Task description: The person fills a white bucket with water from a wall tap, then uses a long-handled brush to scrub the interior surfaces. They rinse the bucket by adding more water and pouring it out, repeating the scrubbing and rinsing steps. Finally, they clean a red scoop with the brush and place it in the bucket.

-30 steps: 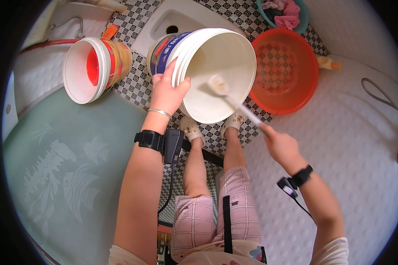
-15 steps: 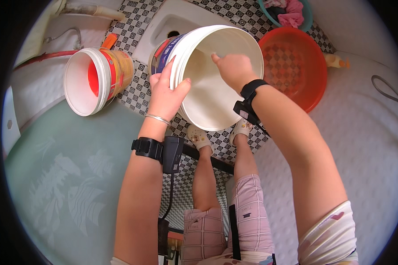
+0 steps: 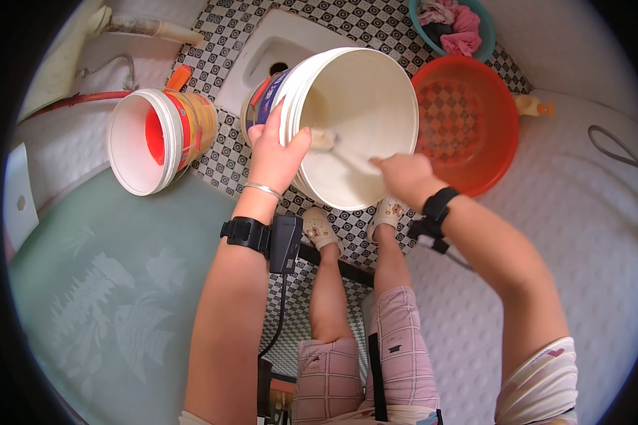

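Left hand point(image 3: 275, 154) first: fingers clamped over the near rim of the big white bucket point(image 3: 358, 127), thumb inside against the wall, the rest wrapped outside over the blue and red label. Right hand point(image 3: 403, 177) is down at the bucket's lower lip, fingers curled tight around the pale handle of a scrubbing brush point(image 3: 324, 139), and the brush head sits against the inner wall just beside that left thumb. The bucket itself is tipped on its side, mouth facing up toward the camera, held above the checkered tile floor point(image 3: 220, 166) in front of the person's two feet. Out from there: a second white bucket point(image 3: 156, 142) with a red inside lies tipped to the left, well apart from the hands. On the right, an orange-red basin point(image 3: 475, 127) sits touching the big bucket's far side, and beyond it a teal bowl point(image 3: 485, 32) holds pink cloth. Black bands ride both wrists.
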The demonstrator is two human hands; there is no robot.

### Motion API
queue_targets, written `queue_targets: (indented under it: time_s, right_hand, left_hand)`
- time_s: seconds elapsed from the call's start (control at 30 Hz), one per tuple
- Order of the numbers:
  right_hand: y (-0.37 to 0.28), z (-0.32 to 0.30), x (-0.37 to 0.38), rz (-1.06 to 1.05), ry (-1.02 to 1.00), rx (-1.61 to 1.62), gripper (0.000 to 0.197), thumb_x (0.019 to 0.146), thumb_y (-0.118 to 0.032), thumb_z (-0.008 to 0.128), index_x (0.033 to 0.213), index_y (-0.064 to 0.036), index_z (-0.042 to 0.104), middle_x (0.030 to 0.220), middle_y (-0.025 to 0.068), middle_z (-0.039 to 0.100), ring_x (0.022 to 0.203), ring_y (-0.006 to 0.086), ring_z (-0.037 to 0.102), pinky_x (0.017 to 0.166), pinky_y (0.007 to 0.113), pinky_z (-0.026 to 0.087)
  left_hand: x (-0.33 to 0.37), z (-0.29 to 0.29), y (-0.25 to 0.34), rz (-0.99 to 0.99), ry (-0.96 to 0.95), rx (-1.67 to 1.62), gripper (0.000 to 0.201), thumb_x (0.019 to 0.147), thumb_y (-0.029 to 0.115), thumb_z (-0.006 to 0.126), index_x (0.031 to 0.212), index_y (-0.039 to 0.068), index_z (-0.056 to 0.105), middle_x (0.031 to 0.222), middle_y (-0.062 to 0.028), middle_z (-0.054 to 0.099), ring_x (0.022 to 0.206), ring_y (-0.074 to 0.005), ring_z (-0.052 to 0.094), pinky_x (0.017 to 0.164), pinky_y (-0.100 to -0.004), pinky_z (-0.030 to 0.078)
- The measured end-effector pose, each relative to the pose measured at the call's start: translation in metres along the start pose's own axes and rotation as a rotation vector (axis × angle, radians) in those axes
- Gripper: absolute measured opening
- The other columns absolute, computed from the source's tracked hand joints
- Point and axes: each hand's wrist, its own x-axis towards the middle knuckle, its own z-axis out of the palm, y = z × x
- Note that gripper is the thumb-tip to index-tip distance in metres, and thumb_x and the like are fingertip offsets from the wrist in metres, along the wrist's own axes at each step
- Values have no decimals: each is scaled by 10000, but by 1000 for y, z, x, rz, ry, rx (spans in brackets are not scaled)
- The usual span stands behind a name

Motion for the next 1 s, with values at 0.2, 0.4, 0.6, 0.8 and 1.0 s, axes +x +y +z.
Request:
queue_targets:
  time_s: [0.2,0.4,0.6,0.8,1.0]
  right_hand:
    - [44,-25,-2,10,241,-303,542,906,-66,540,1433,-182,485,842,71,709,781,252,721,617,386,557]
    - [16,13,-14,-29,20,-7,499,920,-104,514,1405,-216,536,949,100,737,897,270,726,728,412,572]
    - [47,-34,16,66,202,-226,450,944,-86,459,1357,-216,582,906,84,739,859,259,731,699,402,574]
    - [23,1,16,5,14,32,463,937,-106,472,1359,-254,592,1041,114,727,1001,273,705,827,409,556]
    - [-10,18,44,-157,-49,59,373,897,-87,534,1239,-150,668,1050,143,708,1032,330,675,858,429,545]
  left_hand:
    - [4,-1,3,47,-43,36,692,867,305,685,1496,143,445,1215,-241,463,1136,-353,496,1070,-386,397]
    - [22,2,9,38,-31,-5,730,815,354,714,1485,181,479,1144,-188,460,1061,-320,494,1033,-349,423]
    - [22,0,6,10,-26,-27,731,811,355,718,1479,171,485,1167,-190,459,1077,-320,509,1036,-344,427]
    - [22,-9,11,15,-100,24,736,791,348,735,1464,161,504,1168,-215,494,1116,-338,535,1037,-361,437]
    - [7,-32,-9,-8,-133,42,700,781,351,752,1415,128,558,1110,-232,572,1091,-336,563,1018,-385,447]
